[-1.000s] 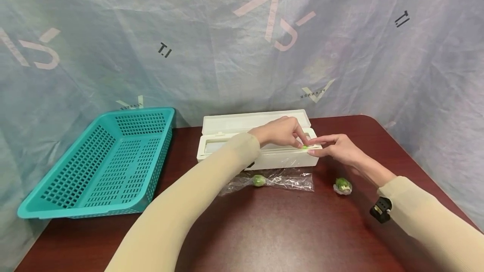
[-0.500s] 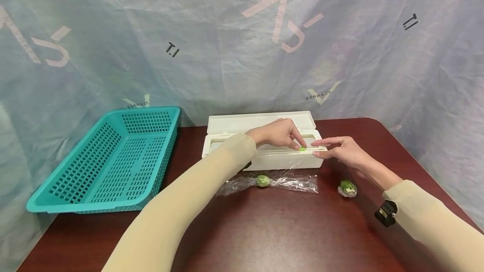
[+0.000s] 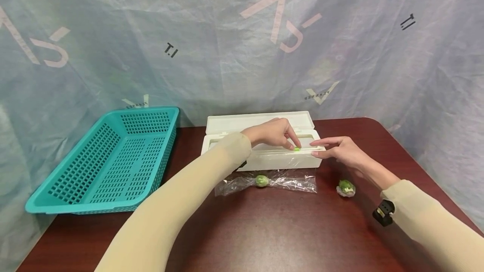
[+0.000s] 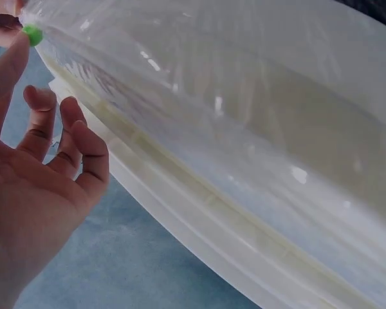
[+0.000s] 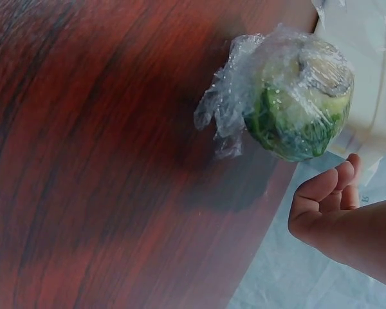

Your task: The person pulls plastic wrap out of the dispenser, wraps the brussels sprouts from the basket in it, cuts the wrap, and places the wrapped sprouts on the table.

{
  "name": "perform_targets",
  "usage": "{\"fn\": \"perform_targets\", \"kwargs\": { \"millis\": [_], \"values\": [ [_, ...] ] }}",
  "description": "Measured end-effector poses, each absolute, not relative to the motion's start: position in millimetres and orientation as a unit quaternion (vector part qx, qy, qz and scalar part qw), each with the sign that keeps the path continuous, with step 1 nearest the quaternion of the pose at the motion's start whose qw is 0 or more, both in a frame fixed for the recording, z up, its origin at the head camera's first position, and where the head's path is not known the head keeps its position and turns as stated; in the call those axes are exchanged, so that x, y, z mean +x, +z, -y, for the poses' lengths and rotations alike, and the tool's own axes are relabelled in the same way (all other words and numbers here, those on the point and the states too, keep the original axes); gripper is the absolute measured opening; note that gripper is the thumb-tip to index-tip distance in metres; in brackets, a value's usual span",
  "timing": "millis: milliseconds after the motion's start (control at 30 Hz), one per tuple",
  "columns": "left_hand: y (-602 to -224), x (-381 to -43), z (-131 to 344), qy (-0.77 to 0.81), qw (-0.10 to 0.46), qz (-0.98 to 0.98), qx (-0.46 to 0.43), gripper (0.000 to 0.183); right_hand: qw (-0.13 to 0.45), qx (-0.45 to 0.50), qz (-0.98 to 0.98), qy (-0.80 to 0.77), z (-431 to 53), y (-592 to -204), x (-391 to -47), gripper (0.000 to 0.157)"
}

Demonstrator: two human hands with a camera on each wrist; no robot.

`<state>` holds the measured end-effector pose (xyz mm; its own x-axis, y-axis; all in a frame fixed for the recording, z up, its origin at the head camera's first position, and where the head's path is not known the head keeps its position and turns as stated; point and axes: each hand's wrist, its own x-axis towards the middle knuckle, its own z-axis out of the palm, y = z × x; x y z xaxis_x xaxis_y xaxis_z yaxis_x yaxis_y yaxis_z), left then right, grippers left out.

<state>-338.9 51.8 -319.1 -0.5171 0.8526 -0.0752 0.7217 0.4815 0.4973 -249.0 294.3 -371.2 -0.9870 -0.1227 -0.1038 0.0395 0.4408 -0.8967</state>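
A long white cling film dispenser [image 3: 283, 162] stands at the back of the table with its lid [image 3: 261, 121] tipped back. On its front top edge, my left hand [image 3: 275, 132] pinches a small green slider [image 3: 297, 149] between thumb and forefinger. The other left fingers [image 4: 93, 154] are loosely bent beside the box. My right hand [image 3: 345, 153] holds the dispenser's right end, thumb at the front and fingers on top. Clear film [image 3: 291, 181] hangs from the front onto the table, under a small green vegetable [image 3: 261, 181].
A green vegetable wrapped in crumpled film [image 5: 296, 96] lies on the dark red table [image 3: 272, 230], below my right hand. At the left stands a teal perforated basket [image 3: 151, 198]. A printed grey-blue curtain [image 3: 211, 53] hangs behind the table.
My left hand has slid leftward along the dispenser's edge with the green slider. The right hand keeps its place on the right end. The head view has shifted slightly.
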Motion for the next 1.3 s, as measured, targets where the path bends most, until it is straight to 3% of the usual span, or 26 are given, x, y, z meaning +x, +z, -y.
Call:
{"fn": "perform_targets", "kwargs": {
  "millis": [1067,1300],
  "values": [
    [-317,-347,52,0.187,0.174,-0.859,0.443,0.017,0.088,-0.029,-0.85,-0.519,-296,-373,-250,0.061],
    [-312,-348,84,0.194,0.199,-0.858,0.433,0.017,0.082,-0.031,-0.857,-0.507,-304,-370,-250,0.062]
  ]
}}
